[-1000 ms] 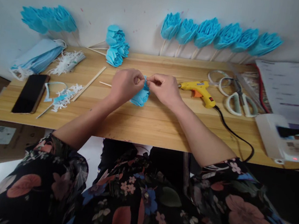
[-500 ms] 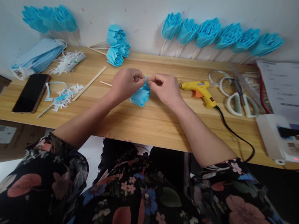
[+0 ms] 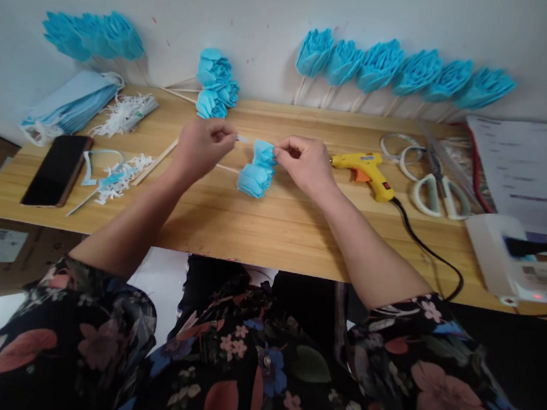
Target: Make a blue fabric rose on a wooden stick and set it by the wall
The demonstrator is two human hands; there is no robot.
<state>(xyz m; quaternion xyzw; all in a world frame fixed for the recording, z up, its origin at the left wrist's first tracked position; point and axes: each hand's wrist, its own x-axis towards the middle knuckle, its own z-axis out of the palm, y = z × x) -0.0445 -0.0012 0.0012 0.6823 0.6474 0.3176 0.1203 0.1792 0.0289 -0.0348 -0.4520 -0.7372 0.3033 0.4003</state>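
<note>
My left hand (image 3: pixel 206 147) is closed in a pinch on a thin pale stick (image 3: pixel 242 138) that points toward a light blue flower (image 3: pixel 263 152). Whether the stick joins this flower, I cannot tell. At the flower's right edge, the fingertips of my right hand (image 3: pixel 303 160) are pinched together on a petal. Just below lies another blue flower (image 3: pixel 255 181) on the tabletop, its thin wooden stem (image 3: pixel 228 169) reaching left under my left hand. A yellow glue gun (image 3: pixel 365 170) rests beside my right hand, nozzle toward it.
Blue flowers on sticks lean against the wall at left (image 3: pixel 94 33), centre (image 3: pixel 215 83) and right (image 3: pixel 380 64). Scissors (image 3: pixel 437 183), a tape roll (image 3: pixel 401 151) and a white power strip (image 3: pixel 503 255) lie right. A phone (image 3: pixel 56 170), face masks (image 3: pixel 73 101) and wooden strip (image 3: pixel 155 162) lie left.
My left hand has moved left, away from my right hand, exposing the upper flower and the pale stick between them. My right hand stays almost in place. The lower flower has barely shifted.
</note>
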